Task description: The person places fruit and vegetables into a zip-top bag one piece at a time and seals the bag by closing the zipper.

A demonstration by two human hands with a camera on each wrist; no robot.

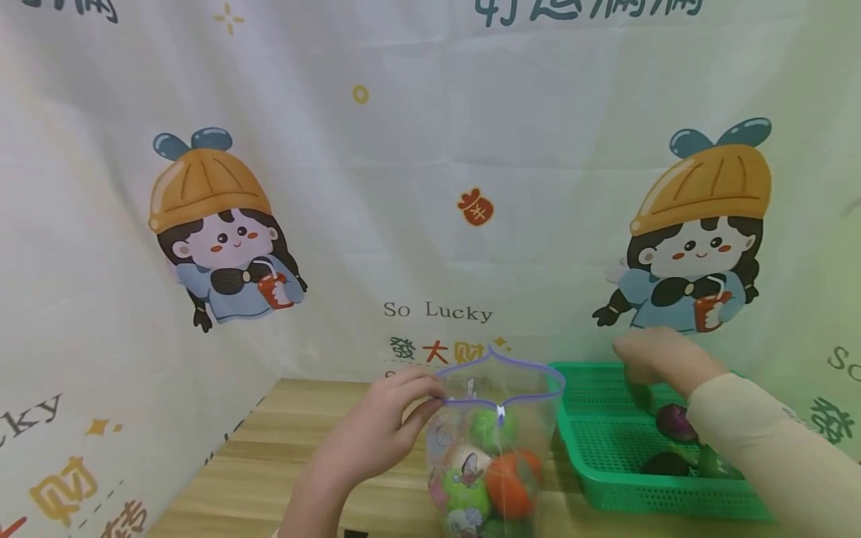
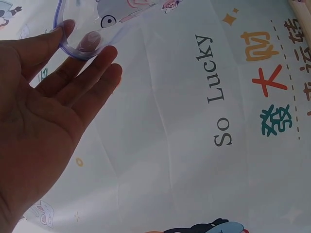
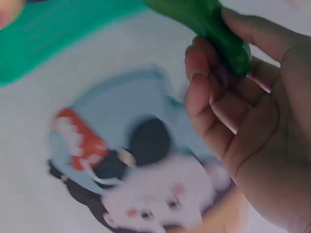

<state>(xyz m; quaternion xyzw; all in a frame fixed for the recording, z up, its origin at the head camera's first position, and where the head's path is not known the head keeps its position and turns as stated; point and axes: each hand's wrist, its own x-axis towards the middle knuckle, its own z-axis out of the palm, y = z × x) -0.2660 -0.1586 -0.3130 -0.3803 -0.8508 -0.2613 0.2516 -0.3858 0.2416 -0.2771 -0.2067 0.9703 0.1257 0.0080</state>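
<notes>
over the green basket (image 1: pixel 673 495), an elongated green vegetable (image 3: pixel 214 29) hangs from the right hand (image 1: pixel 655 359), whose fingers are curled round one end; held only there, it could slip and drop among the purple onion (image 1: pixel 676 422) and other pieces. just left of the basket, the clear zip bag (image 1: pixel 538 418) stands with mouth agape. the left hand (image 1: pixel 397 418) pinches its rim on the side away from the basket, the other fingers loosely spread. that one-sided pinch could let the mouth fold inward, and a knock from the basket side might tip the bag across the wooden surface (image 1: pixel 269 448).
</notes>
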